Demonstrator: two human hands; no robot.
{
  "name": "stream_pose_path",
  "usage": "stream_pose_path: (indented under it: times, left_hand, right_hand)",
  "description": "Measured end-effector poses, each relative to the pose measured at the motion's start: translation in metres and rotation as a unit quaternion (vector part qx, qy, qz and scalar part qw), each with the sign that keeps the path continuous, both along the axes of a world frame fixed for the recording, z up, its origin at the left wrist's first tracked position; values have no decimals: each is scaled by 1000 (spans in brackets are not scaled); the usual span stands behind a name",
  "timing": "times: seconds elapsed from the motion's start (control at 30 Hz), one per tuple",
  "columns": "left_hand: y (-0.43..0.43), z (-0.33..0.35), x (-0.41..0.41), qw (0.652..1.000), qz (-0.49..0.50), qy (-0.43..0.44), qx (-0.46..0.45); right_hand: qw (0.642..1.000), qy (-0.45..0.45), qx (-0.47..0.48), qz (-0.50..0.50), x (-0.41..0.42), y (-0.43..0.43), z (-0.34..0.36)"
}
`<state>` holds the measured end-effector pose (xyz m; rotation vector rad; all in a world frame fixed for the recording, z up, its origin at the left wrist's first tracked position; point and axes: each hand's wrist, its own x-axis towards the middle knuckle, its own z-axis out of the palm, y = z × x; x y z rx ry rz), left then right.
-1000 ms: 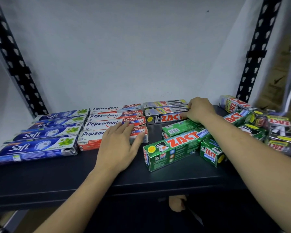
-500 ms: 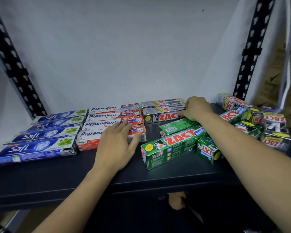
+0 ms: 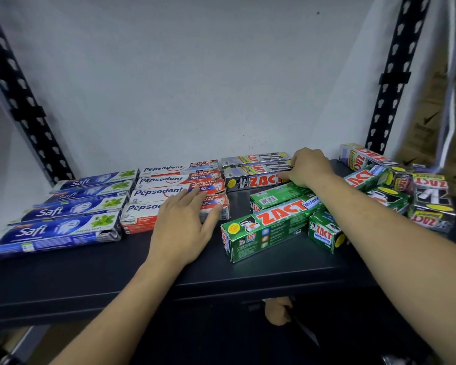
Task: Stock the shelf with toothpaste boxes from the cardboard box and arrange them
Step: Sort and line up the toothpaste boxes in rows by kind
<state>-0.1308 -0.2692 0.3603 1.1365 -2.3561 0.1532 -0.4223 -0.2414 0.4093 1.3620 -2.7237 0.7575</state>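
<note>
**Both hands on boxes, right side of shelf unsorted**

Left hand (image 3: 184, 227): flat, fingers straight and slightly spread, lying on the front white-and-red box (image 3: 142, 214). The thumb is against that box's right end. It grips nothing.

Right hand (image 3: 308, 167): fingers curled over the right end of the grey boxes (image 3: 253, 171) at the back of the dark shelf (image 3: 142, 280), thumb on the front one's face. I can't tell how many of them it has hold of. The forearm crosses above the green boxes (image 3: 269, 227).

Layout, left to right:
- Blue boxes (image 3: 63, 227): four lying flat in a row front to back, touching.
- White-and-red boxes: four, same way, just beside the blue ones.
- Grey boxes: three against the wall (image 3: 195, 88), long sides facing front.
- Green boxes: lying loose and skewed in front of the grey ones. The front one is angled with its end near the shelf edge.
- Jumbled pile (image 3: 429, 201) at far right: grey and green boxes mixed, some upside down, near the right post (image 3: 395, 75).

Brown cardboard (image 3: 429, 122) shows past that post, but it's blurred.
</note>
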Motion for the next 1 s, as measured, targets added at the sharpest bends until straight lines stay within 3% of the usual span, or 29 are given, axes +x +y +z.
stream_pose_path:
  times: [1.0]
  left_hand:
    - [-1, -1, 0, 1000, -4, 2, -3]
  right_hand:
    - [1000, 19, 13, -14, -1, -4, 0]
